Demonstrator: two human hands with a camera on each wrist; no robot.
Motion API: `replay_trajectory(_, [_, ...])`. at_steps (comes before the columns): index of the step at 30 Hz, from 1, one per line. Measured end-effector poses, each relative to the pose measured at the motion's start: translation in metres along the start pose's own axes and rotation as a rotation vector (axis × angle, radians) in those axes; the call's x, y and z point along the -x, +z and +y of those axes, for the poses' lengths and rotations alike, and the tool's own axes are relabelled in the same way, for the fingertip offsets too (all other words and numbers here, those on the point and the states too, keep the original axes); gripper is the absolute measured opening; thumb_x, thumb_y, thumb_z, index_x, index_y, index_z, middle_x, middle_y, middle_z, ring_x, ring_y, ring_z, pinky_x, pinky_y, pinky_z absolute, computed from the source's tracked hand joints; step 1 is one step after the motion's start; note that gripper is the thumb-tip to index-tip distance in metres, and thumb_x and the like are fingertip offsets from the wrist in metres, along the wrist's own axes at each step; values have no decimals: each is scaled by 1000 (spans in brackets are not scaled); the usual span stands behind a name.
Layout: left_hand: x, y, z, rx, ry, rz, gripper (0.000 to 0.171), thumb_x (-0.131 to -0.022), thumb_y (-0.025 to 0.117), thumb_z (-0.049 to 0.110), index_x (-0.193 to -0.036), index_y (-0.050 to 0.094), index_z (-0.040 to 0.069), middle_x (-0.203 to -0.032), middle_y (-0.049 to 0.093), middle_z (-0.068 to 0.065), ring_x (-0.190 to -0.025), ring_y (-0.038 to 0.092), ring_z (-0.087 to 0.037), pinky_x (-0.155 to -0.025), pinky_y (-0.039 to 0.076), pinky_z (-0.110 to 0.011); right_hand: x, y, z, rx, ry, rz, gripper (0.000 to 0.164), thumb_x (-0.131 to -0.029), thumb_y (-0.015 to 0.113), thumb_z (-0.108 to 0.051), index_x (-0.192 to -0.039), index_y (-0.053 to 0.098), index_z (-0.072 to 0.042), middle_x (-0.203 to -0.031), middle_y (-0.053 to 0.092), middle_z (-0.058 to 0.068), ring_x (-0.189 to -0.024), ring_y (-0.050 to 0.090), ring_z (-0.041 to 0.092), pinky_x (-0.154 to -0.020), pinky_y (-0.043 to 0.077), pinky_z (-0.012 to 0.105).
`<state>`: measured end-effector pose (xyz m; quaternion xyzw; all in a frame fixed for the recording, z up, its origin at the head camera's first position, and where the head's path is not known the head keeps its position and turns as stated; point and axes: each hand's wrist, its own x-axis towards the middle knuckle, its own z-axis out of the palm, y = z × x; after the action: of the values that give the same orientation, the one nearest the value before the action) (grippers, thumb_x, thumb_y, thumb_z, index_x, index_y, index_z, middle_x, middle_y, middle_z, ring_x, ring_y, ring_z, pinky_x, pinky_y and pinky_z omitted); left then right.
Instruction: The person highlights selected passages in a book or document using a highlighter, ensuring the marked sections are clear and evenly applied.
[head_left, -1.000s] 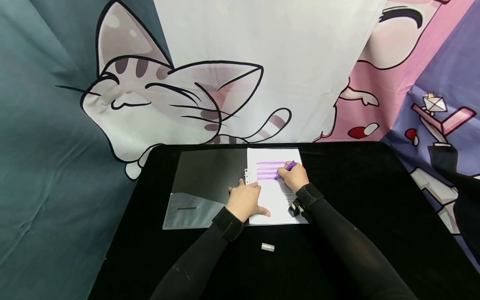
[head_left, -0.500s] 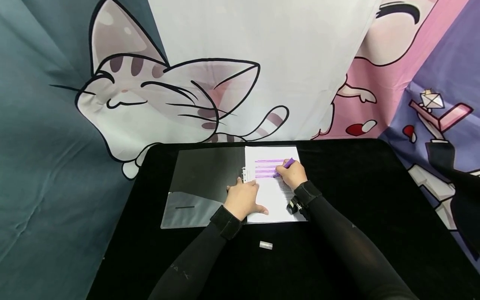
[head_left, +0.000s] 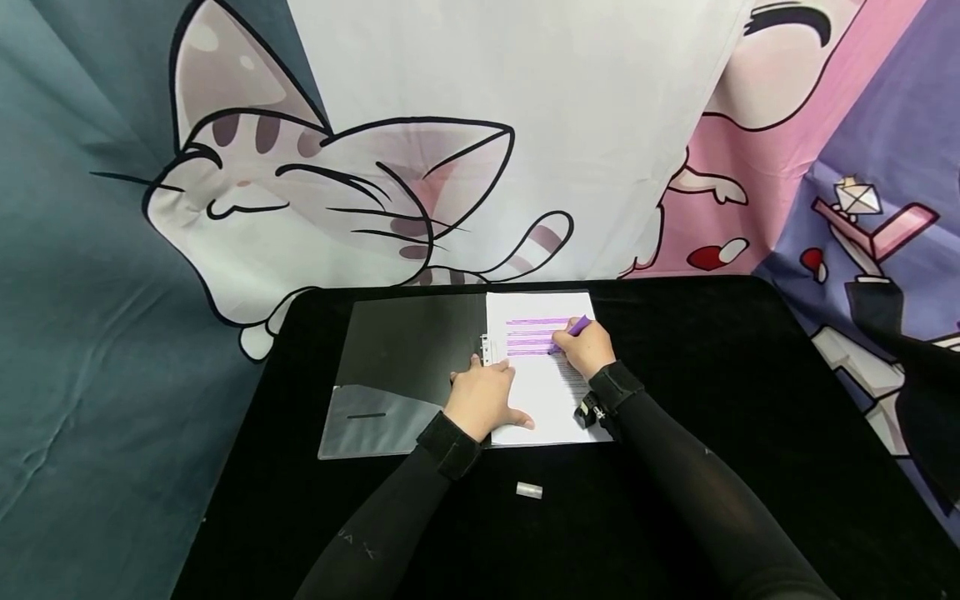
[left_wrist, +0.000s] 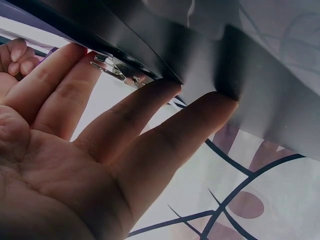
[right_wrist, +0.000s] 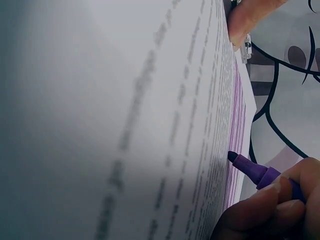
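Observation:
My right hand (head_left: pixel 588 348) pinches a purple highlighter (right_wrist: pixel 260 172), its dark tip at the lower end of the purple-marked lines on a printed white sheet (head_left: pixel 540 408). Those purple stripes (head_left: pixel 528 332) run across the upper part of the page. My left hand (head_left: pixel 482 398) is spread with straight fingers over the folder's fold, its thumb on the sheet's left margin. In the left wrist view, its fingertips (left_wrist: pixel 227 100) press on the dark folder. A metal clip (left_wrist: pixel 117 70) sits beside the fingers at the sheet's left edge.
The grey folder (head_left: pixel 412 333) lies spread on a black-covered table (head_left: pixel 690 358), with a clear pocket (head_left: pixel 375 429) at its lower left. A small whitish cylinder (head_left: pixel 528 490) lies near the front. Behind hangs a cloth (head_left: pixel 585 100) printed with cartoon animals.
The whole head view has shifted slightly, moving the scene a little left and up. The right hand has stayed near the lowest stripes with the highlighter, and the left hand rests as before.

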<state>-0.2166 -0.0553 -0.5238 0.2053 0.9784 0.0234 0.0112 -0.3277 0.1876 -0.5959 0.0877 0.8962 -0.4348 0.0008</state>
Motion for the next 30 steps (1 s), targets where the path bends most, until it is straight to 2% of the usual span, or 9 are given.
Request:
replay_trajectory(6, [-1,1,0,12,-5,-6,99,-75,93,80,-150,76,18,-160,72,0,-147,66,-55,-94,66,-76,-10,0,10,4,1,-10,36,-93,77,-28,-67,54,-18,-58,53,-2,-55,51,20,-50,36,33])
replay_trajectory(9, [-6,12,-3,10,4,33,101,-70,94,83,-147,78,19,-157,75,0,-143,68,-56,-88,66,-78,-9,-1,10,4,15,-11,37,-93,77,-29,-67,54,-18,-59,53,-3,-55,51,20,-50,36,33])
replay_trajectory(13, [-9,21,-5,10,9,54,104,-67,93,86,-146,79,19,-156,75,1,-142,69,-57,-85,65,-80,-7,-1,8,8,9,0,36,-93,77,-27,-67,54,-18,-59,54,-2,-54,53,20,-49,37,33])
replay_trajectory(16, [-9,17,-5,22,7,35,104,-68,94,85,-147,78,19,-157,74,1,-144,67,-58,-88,65,-80,-6,-2,8,3,7,2,35,-93,77,-27,-67,54,-18,-59,56,-2,-54,56,20,-48,38,33])
replay_trajectory(18, [-8,19,-5,25,13,50,103,-68,93,85,-146,79,19,-156,75,0,-142,68,-58,-87,65,-80,-6,-3,8,-2,17,-3,35,-93,77,-28,-67,54,-18,-59,57,-1,-54,56,20,-48,38,33])
replay_trajectory(24, [0,0,-1,34,7,13,99,-74,95,79,-149,77,17,-159,73,-1,-146,65,-58,-94,65,-77,-8,-5,9,5,25,-28,32,-93,75,-27,-68,59,-17,-59,60,1,-54,56,21,-51,39,34])
replay_trajectory(30, [1,-1,0,30,10,14,99,-74,94,79,-149,77,17,-159,73,-1,-145,66,-57,-94,65,-77,-3,-9,4,-11,42,-31,31,-94,76,-27,-70,61,-15,-60,60,0,-57,55,21,-53,39,34])
